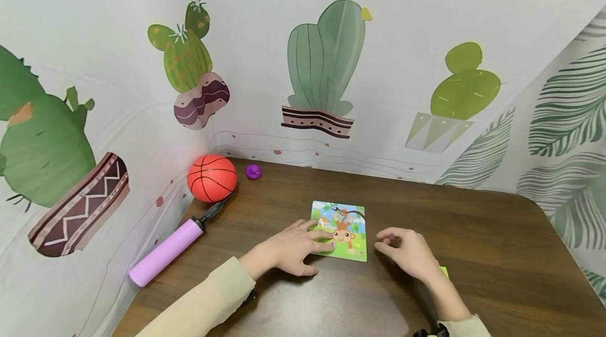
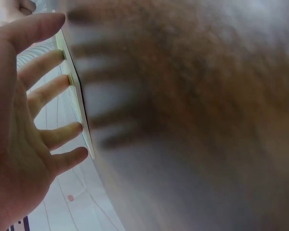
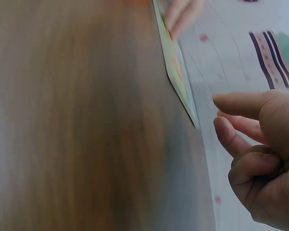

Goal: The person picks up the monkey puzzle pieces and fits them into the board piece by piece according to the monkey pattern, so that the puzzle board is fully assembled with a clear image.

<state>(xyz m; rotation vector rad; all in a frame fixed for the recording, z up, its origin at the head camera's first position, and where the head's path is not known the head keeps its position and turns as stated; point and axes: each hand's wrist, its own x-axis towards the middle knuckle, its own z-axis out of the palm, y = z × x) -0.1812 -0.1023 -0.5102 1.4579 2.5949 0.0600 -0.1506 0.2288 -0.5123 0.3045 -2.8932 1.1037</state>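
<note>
A square picture board point(image 1: 347, 232) with a monkey hanging from a branch lies flat on the brown table. My left hand point(image 1: 298, 245) rests on its left side, fingers spread over the picture and hiding part of it; in the left wrist view the fingertips point(image 2: 77, 128) meet the board's edge point(image 2: 77, 91). Off the board's right edge, my right hand point(image 1: 409, 250) hovers with nothing in it. Its thumb and forefinger stand slightly apart and the other fingers are loosely bent, as the right wrist view shows of this hand point(image 3: 265, 154).
At the table's point(image 1: 497, 253) back left corner sits a red basketball point(image 1: 211, 178), with a small purple object point(image 1: 253, 171) beside it. A lilac hand pump point(image 1: 168, 252) lies along the left edge. Something bright green point(image 1: 444, 271) peeks out behind my right wrist. A cactus-print cloth point(image 1: 251, 63) hangs behind.
</note>
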